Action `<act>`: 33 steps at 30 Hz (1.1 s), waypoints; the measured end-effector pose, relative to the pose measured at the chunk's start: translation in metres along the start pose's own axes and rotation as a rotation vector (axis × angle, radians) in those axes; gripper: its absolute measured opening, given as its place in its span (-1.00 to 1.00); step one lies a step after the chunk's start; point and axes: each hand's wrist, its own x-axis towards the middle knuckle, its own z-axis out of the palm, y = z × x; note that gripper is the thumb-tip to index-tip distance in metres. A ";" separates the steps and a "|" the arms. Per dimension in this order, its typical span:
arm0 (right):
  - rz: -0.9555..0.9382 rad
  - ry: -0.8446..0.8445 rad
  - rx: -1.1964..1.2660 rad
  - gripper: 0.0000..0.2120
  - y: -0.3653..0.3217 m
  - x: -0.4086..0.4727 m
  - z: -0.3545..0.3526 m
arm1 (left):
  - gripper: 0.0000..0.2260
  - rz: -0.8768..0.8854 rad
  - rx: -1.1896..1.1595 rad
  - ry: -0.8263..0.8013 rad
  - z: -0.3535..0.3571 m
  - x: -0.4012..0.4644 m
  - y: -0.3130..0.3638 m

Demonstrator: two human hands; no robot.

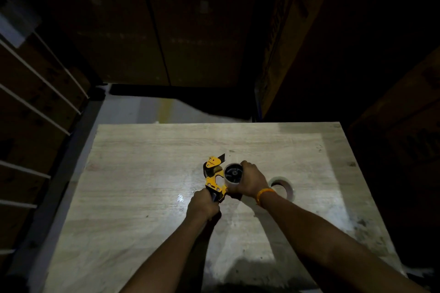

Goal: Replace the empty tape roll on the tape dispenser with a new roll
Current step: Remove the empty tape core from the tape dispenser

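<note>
A yellow and black tape dispenser stands above the middle of the wooden table. My left hand grips its dark handle from below. On the dispenser's black hub sits an empty cardboard roll core, and my right hand is closed around that core from the right. A full roll of clear tape lies flat on the table just right of my right wrist, partly hidden by it.
Stacked cardboard boxes stand in the dark beyond the table's far edge. More strapped boxes are at the left and others at the right. A strip of pale floor shows between table and boxes.
</note>
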 end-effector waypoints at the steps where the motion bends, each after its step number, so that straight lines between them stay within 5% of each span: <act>1: -0.012 -0.010 -0.049 -0.18 -0.002 0.001 -0.001 | -0.69 0.004 0.026 0.026 0.002 0.001 -0.001; 12: -0.092 -0.167 -0.402 0.06 -0.030 0.011 0.005 | -0.61 -0.160 0.171 0.124 0.017 0.005 -0.001; 25: -0.359 -0.228 -0.581 -0.23 -0.049 0.004 -0.016 | -0.55 -0.249 0.098 0.146 0.015 0.008 -0.001; 33: -0.254 -0.102 -0.465 -0.58 -0.059 -0.013 -0.021 | -0.63 -0.219 0.094 0.122 0.012 0.009 -0.002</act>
